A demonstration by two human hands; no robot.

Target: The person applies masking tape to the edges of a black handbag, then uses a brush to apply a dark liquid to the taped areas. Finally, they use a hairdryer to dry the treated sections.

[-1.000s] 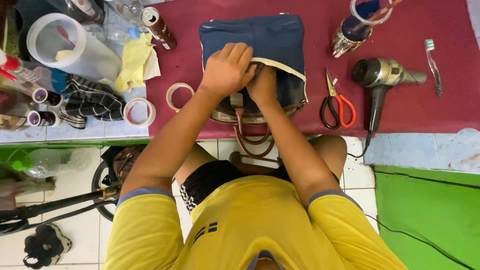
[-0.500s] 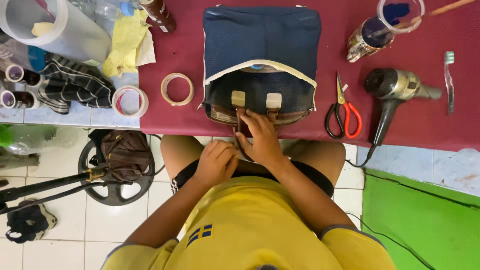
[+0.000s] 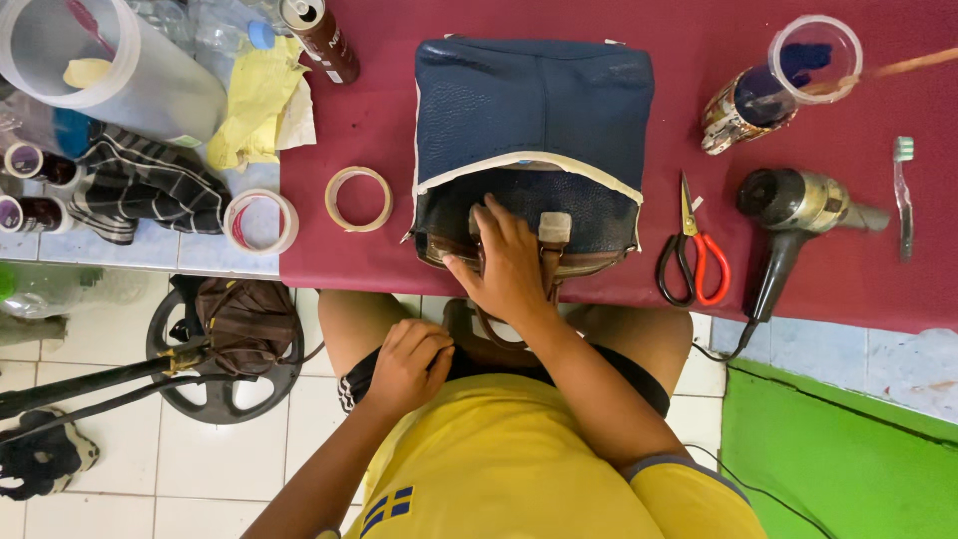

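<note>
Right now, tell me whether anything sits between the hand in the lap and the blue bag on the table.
Yes. The left hand rests in the lap below the table edge; the right hand already lies on the blue bag, across its front.

Soft, even daylight fills the scene, bright without harsh shadows; only faint shade sits under the blue bag (image 3: pixel 534 110) on the counter (image 3: pixel 798 269). The hair dryer (image 3: pixel 793 205) shows slight glare. Focus is sharp, with mild wide-angle bending near the edges

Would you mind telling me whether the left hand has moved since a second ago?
Yes. The left hand has come off the blue bag, back past the table edge to the lap.
</note>
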